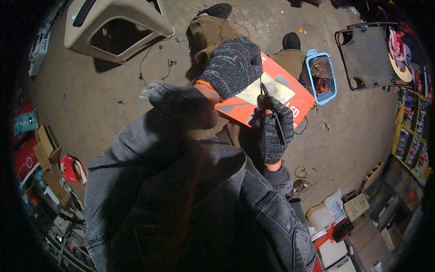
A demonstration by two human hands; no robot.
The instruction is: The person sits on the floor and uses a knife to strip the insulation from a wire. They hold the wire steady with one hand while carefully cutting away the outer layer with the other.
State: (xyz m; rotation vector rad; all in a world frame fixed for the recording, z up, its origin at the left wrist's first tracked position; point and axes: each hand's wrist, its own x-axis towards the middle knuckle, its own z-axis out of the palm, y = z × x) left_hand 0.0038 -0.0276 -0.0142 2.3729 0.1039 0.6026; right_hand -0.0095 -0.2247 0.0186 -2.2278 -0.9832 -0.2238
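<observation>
An orange-red printed box (234, 110) lies across my lap, with a pale, stained sheet (283, 91) on top of it. Over the box's left part is my left hand (234, 66), in a dark knitted glove with an orange cuff; its fingers are curled, and a thin dark strand or wire hangs beneath them. What it grips is hidden. My right hand (277, 127), gloved alike, holds a slim dark tool (264, 89), possibly tweezers or pliers. The tool's tip meets or nearly meets the strand above the sheet, and its handle runs along my palm.
A blue-rimmed plastic container (334, 80) with small reddish pieces stands on the floor right of the box. Beyond it is a dark folding seat (367, 56). A beige plastic stool (125, 20) is at upper left. Wire scraps (302, 180) litter the floor; cardboard boxes (51, 170) stand at left.
</observation>
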